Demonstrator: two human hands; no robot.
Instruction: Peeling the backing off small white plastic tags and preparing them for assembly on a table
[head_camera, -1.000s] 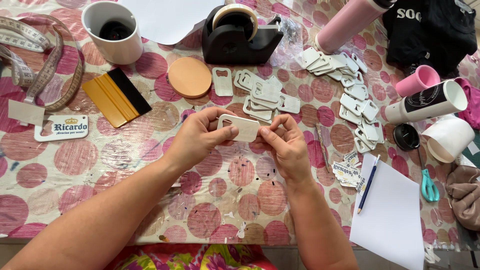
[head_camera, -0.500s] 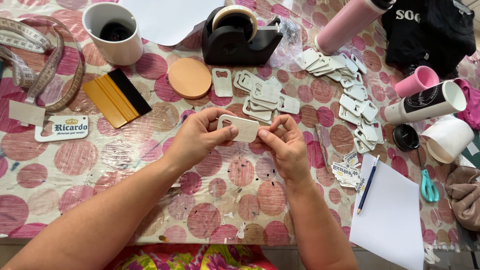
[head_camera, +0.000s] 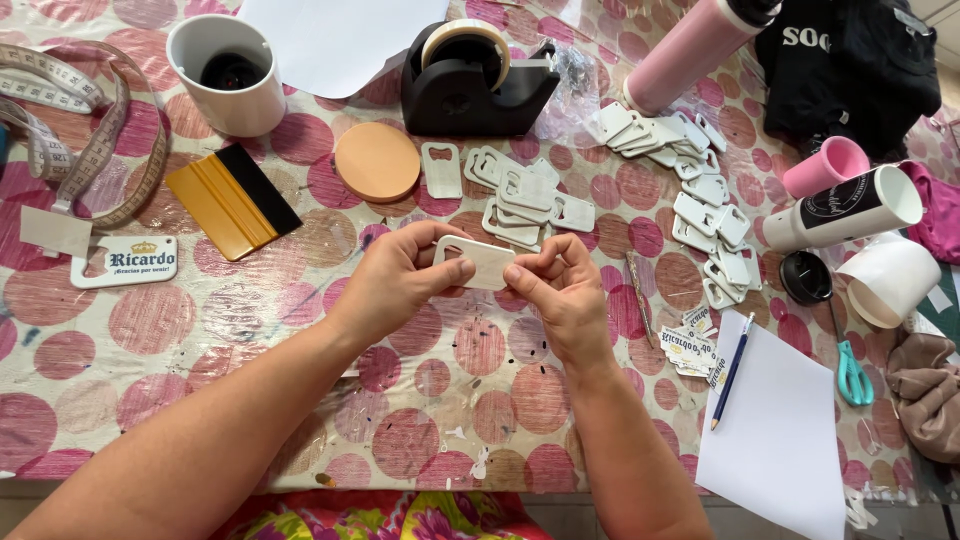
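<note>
Holding a small white plastic tag (head_camera: 478, 262) between both hands, just above the desk (head_camera: 200, 330) with its pink-dotted cloth. Left hand (head_camera: 400, 275) curled, thumb and fingertips pinched on the tag's left end, wrist bent slightly inward, forearm running in from the lower left. Right hand (head_camera: 560, 290) likewise clamped on the right end, thumb on top, fingers folded beneath, forearm rising from the bottom edge. Hands close together, nearly touching across the tag, which sits flat and level, cut-out slot toward the left. Just beyond the knuckles, a loose pile of similar white tags (head_camera: 525, 195); more tags (head_camera: 690, 180) scattered to the right. Farther back, a black tape dispenser (head_camera: 470, 80), a round orange coaster (head_camera: 377, 160) and a white mug (head_camera: 225, 70). Near the right forearm, a pencil (head_camera: 730, 372) lying on a white sheet of paper (head_camera: 780, 450).
</note>
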